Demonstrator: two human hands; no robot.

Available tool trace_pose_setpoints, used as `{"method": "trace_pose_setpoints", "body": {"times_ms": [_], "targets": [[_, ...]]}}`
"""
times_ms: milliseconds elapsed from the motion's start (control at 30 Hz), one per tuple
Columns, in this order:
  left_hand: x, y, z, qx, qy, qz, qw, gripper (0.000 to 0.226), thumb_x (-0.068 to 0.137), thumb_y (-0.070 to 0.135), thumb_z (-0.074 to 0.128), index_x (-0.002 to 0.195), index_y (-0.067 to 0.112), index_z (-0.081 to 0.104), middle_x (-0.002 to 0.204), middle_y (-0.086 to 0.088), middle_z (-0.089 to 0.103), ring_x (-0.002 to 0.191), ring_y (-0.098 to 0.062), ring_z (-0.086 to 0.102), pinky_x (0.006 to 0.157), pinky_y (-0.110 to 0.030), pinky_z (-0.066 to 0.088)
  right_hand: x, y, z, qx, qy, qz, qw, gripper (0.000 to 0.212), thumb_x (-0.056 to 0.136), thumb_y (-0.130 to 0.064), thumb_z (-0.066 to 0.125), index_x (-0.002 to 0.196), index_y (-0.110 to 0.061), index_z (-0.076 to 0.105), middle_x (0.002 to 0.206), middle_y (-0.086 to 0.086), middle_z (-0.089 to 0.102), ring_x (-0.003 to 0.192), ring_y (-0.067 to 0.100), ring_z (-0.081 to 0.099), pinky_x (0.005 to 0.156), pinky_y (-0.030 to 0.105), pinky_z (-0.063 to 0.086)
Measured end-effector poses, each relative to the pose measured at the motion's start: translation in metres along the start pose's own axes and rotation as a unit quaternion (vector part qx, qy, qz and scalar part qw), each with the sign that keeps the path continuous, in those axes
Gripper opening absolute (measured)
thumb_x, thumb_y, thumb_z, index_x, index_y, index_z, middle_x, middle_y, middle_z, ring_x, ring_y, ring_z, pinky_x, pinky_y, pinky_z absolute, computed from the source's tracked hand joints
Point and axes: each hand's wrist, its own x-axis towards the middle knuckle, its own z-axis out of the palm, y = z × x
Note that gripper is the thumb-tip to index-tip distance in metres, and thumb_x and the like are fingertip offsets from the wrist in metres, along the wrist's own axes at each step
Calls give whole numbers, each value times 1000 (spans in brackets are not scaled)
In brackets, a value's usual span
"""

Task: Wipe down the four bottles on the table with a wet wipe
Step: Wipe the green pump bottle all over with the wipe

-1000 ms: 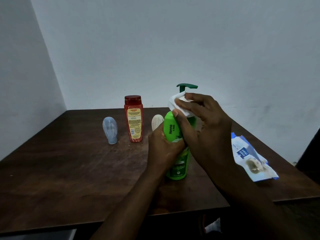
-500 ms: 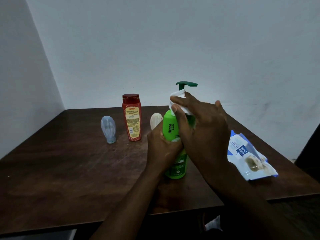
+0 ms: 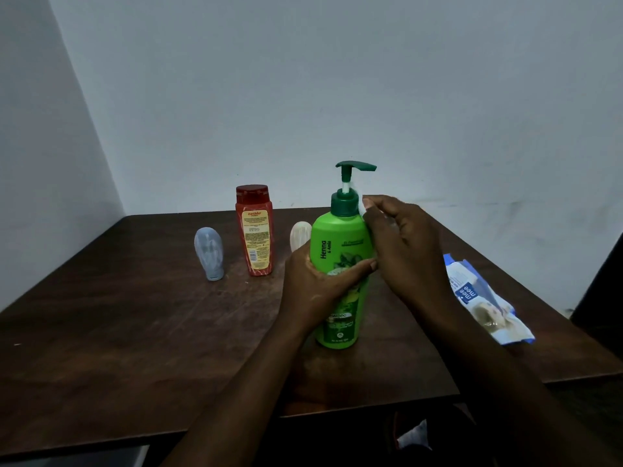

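A green pump bottle (image 3: 338, 237) stands upright near the table's front middle. My left hand (image 3: 315, 288) grips its body from the left, thumb across the label. My right hand (image 3: 404, 251) holds a white wet wipe (image 3: 361, 204) against the bottle's right shoulder; most of the wipe is hidden under the fingers. Behind stand a red bottle (image 3: 254, 230), a small pale blue bottle (image 3: 209, 252) on its cap, and a cream bottle (image 3: 300, 235) partly hidden by the green one.
A blue and white wet wipe pack (image 3: 485, 298) lies near the right edge of the dark wooden table (image 3: 118, 332). Walls close in behind and to the left. The table's front edge is close to my forearms.
My right hand slid with the wipe from the pump neck down to the bottle's right shoulder, uncovering the collar and pump. The left hand kept its grip.
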Motion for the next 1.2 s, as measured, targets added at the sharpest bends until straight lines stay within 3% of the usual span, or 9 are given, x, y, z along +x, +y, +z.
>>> {"method": "trace_pose_setpoints", "body": {"times_ms": [133, 233, 300, 433, 633, 833, 967, 1067, 1200], "targets": [[-1, 1, -1, 12, -6, 3, 1000, 27, 71, 20, 90, 93, 15, 75, 86, 3, 79, 80, -12, 76, 71, -30, 62, 21, -13, -2, 116, -125, 100, 980, 28, 102, -27, 52, 84, -26, 73, 87, -14, 72, 82, -16, 63, 84, 11, 48], [-1, -1, -2, 21, 0, 4, 1000, 32, 71, 23, 91, 97, 12, 76, 88, 1, 79, 82, -12, 76, 73, -34, 63, 33, -15, 2, 160, -199, 117, 960, 43, 90, -50, 53, 98, -16, 78, 103, 0, 78, 106, 16, 71, 105, 47, 49], [-1, -1, -2, 21, 3, 0, 1000, 33, 70, 24, 92, 97, 11, 76, 88, 2, 79, 81, -12, 76, 73, -33, 63, 35, -14, 3, 193, -199, 117, 954, 48, 79, -57, 57, 98, -19, 80, 107, 7, 77, 109, 23, 70, 106, 56, 46], [-1, 1, -1, 15, 1, -5, 1000, 29, 71, 23, 91, 93, 13, 76, 85, 3, 79, 79, -11, 76, 72, -32, 63, 30, -7, -6, 245, -131, 121, 953, 23, 77, -40, 62, 77, -28, 81, 103, 15, 74, 97, 18, 70, 97, 43, 52], [-1, 0, 1, 11, -1, -15, 1000, 28, 71, 23, 91, 93, 16, 75, 85, 4, 79, 80, -10, 76, 72, -30, 63, 18, -2, -26, 177, -127, 21, 976, 27, 92, -8, 69, 90, -34, 75, 88, -20, 77, 89, -3, 71, 82, 15, 53], [-1, 0, 0, 4, -9, -19, 1000, 29, 71, 24, 91, 96, 18, 75, 88, 4, 79, 82, -11, 76, 74, -33, 63, 27, -8, -38, 54, -99, -49, 992, 6, 85, -30, 79, 91, -32, 79, 87, -4, 75, 85, 19, 69, 88, 45, 57], [-1, 0, 0, 8, -4, -17, 1000, 29, 70, 24, 91, 94, 19, 75, 87, 4, 79, 82, -11, 76, 73, -32, 63, 29, -10, -43, 61, -95, -35, 993, 8, 78, -21, 83, 80, -23, 75, 97, -9, 75, 95, 9, 70, 87, 39, 58], [-1, 0, 0, 1, -5, -12, 1000, 30, 71, 23, 91, 95, 16, 76, 88, 3, 79, 82, -13, 76, 74, -36, 63, 28, -11, -47, 94, -99, -30, 990, 9, 80, -11, 82, 83, -15, 75, 84, -5, 76, 82, 9, 72, 79, 30, 57], [-1, 1, 0, -7, -4, -7, 1000, 31, 71, 21, 91, 97, 14, 75, 89, 2, 79, 83, -13, 76, 75, -35, 63, 23, -17, -48, 80, -111, -55, 989, 11, 83, -17, 82, 92, -22, 78, 90, -2, 77, 82, 23, 73, 74, 41, 61]]}}
